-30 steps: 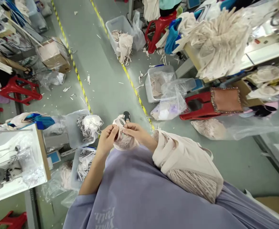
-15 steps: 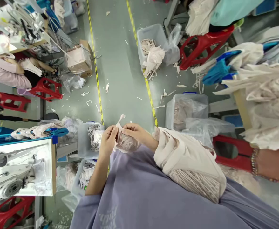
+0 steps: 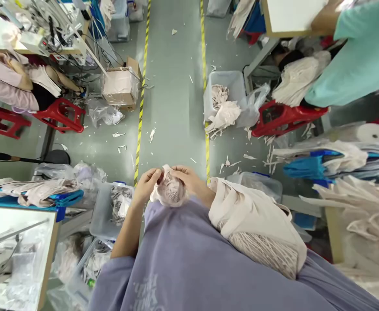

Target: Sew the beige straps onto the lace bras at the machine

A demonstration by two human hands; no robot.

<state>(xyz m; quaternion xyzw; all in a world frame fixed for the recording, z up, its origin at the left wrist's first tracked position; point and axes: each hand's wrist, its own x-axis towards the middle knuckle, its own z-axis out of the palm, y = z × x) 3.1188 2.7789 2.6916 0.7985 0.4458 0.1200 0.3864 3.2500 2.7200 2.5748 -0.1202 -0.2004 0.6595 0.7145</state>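
In front of my waist I hold a pale beige lace bra, its rounded cup turned up to the camera. My left hand pinches its edge between thumb and fingers on the left side. On the opposite side my right hand grips the upper edge, with the fingers partly behind the cloth. Over my right forearm hangs a thick bundle of beige garments with straps and many thin edges showing. The lower part of the held bra touches or nearly touches my purple-grey shirt.
Ahead runs a grey aisle between yellow-black tape lines, with fabric scraps. Plastic bins of cloth stand left; another bin is ahead right. A carton, red stools and sewing tables flank the aisle. Seated people work both sides.
The bra has turned in my hands, so its cup now faces up more fully. My hands have drawn level at its top edge. The view has shifted along the aisle.
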